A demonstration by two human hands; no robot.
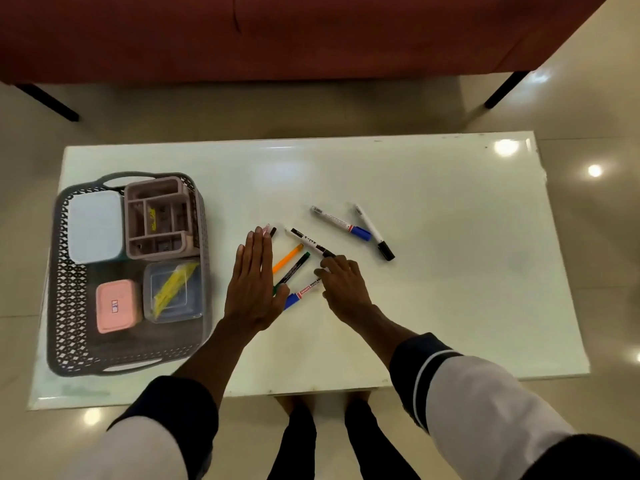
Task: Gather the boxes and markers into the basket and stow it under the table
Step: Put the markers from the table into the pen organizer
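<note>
A dark lattice basket (60, 271) sits at the table's left end. It holds a pale blue box (95, 226), a mauve organiser (161, 216), a pink box (117, 306) and a clear box (173, 292) with yellow contents. Several markers lie loose mid-table. My left hand (254, 282) lies flat with fingers straight, beside an orange marker (287, 258) and a green-black marker (292, 270). My right hand (343, 284) touches a brown-capped white marker (310, 241) with its fingertips, above a blue-capped marker (301, 295). Farther right lie a blue-capped marker (341, 224) and a black-capped marker (374, 232).
The white glossy table (433, 306) stands on a shiny tiled floor (595, 209). A red-brown sofa (277, 32) with black legs runs along the far side. My legs (329, 441) stand at the table's near edge.
</note>
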